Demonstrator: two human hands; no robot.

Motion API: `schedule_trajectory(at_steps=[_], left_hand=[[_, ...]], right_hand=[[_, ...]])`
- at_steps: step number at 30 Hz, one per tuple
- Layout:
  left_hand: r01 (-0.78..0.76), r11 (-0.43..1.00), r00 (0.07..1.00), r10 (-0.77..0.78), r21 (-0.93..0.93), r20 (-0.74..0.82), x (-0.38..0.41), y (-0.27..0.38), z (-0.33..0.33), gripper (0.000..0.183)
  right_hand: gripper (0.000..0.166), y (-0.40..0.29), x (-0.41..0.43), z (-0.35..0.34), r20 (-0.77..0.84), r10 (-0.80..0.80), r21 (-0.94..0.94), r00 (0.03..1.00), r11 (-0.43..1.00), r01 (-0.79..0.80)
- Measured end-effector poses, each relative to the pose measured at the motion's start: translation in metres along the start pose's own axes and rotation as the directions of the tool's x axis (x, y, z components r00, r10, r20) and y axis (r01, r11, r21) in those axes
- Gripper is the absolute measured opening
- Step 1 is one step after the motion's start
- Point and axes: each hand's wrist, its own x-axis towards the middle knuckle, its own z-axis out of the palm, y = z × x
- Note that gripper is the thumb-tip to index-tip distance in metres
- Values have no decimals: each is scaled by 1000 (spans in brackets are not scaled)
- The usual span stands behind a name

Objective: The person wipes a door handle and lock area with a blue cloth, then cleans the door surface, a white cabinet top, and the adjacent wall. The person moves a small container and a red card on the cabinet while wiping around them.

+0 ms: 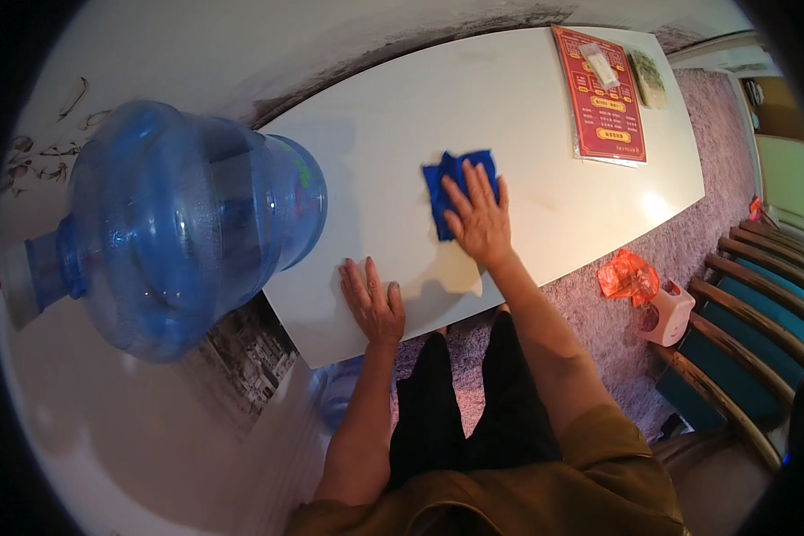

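Note:
A blue cloth (440, 194) lies bunched near the middle of a white tabletop (388, 134). My right hand (479, 221) holds it down against the surface, its fingers spread across the fabric. To the left, my left hand (373, 305) rests flat on the table near the front edge, fingers apart, with nothing in it. A large blue water bottle (194, 228) stands at the table's left end, beyond my left hand. Faint brownish marks show on the white surface around the cloth.
A red printed sheet (606, 120) bearing writing lies at the far right, with a small white packet (600, 65) on it and a greenish packet (646, 79) beside it. Below the right edge are a pink plastic container (666, 318), a red plastic bag (626, 276) and a slatted wooden bench (744, 348).

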Motion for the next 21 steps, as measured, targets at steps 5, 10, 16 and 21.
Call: schedule_trajectory(at_steps=[5,10,16,21], left_hand=[[-13,997,1000,15,74,-25,-1,5,4,59],[-33,994,999,35,102,-18,1,1,6,60],[-62,989,995,71,131,-67,-3,-6,11,59],[-82,991,992,91,109,-83,-2,-4,14,57]], right_hand=[[58,-17,-8,14,-78,192,-45,978,980,-196],[64,-74,-97,18,189,-80,96,979,993,63],[63,32,-87,-11,21,176,-22,984,984,-176],[54,98,-81,-32,-177,323,-193,930,915,-355]])
